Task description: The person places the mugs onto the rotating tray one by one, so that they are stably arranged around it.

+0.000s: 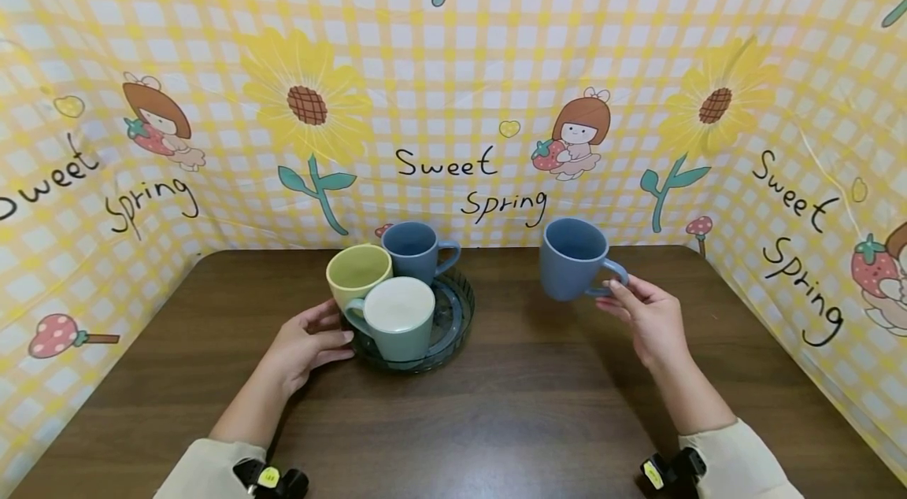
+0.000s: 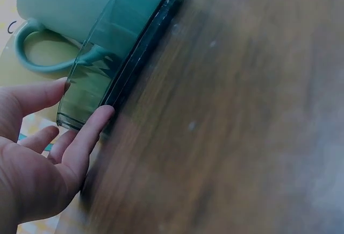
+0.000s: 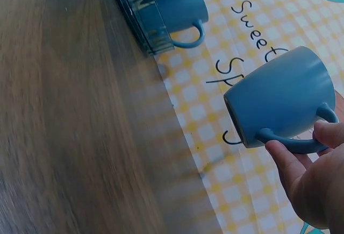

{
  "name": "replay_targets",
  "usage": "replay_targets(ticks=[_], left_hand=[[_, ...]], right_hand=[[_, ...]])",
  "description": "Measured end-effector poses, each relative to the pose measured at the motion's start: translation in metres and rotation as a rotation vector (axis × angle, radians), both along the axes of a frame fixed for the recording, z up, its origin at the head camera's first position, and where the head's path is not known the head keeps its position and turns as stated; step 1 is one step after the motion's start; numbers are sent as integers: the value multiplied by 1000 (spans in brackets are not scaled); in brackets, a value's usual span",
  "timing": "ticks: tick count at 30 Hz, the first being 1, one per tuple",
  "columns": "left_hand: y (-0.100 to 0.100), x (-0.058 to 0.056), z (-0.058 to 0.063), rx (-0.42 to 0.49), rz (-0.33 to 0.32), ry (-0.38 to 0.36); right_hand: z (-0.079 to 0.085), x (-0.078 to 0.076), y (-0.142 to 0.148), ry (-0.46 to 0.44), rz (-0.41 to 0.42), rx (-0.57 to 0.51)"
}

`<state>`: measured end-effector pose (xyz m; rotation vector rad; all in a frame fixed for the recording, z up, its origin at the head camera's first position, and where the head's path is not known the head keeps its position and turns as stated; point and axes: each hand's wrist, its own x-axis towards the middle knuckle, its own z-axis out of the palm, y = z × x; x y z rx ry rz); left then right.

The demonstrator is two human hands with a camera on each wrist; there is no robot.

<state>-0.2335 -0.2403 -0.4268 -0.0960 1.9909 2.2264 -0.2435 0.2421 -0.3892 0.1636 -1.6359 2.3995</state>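
Observation:
My right hand (image 1: pixel 648 318) pinches the handle of a blue mug (image 1: pixel 570 261), which is raised above the table and roughly upright. In the right wrist view, thumb and fingers close on the lower part of that mug's handle (image 3: pixel 295 143). My left hand (image 1: pixel 305 345) holds the left side of a dark green, clear round tray (image 1: pixel 464 318), thumb at its rim and a finger low on its wall. In the tray stand a yellow-green mug (image 1: pixel 357 272), a second blue mug (image 1: pixel 412 249) and a pale green mug (image 1: pixel 397 322), grouped towards the left. The pale green mug's handle points left.
The brown wooden table (image 1: pixel 510 420) lies under everything. A yellow checked cloth (image 1: pixel 425 90) with flower prints and lettering rises along its back and sides. A small black device is strapped at each wrist.

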Motion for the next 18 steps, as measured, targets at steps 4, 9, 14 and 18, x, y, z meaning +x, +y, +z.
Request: replay_targets(ticks=[4, 9, 14, 18], left_hand=[[0, 0, -1, -2, -5, -2], [-1, 0, -1, -15, -18, 9], [-2, 0, 1, -30, -33, 5], [-4, 0, 3, -42, -25, -5]], right_hand=[[1, 1, -6, 0, 13, 5], [2, 2, -12, 15, 38, 11], [4, 3, -18, 13, 53, 32], [5, 2, -23, 4, 57, 55]])
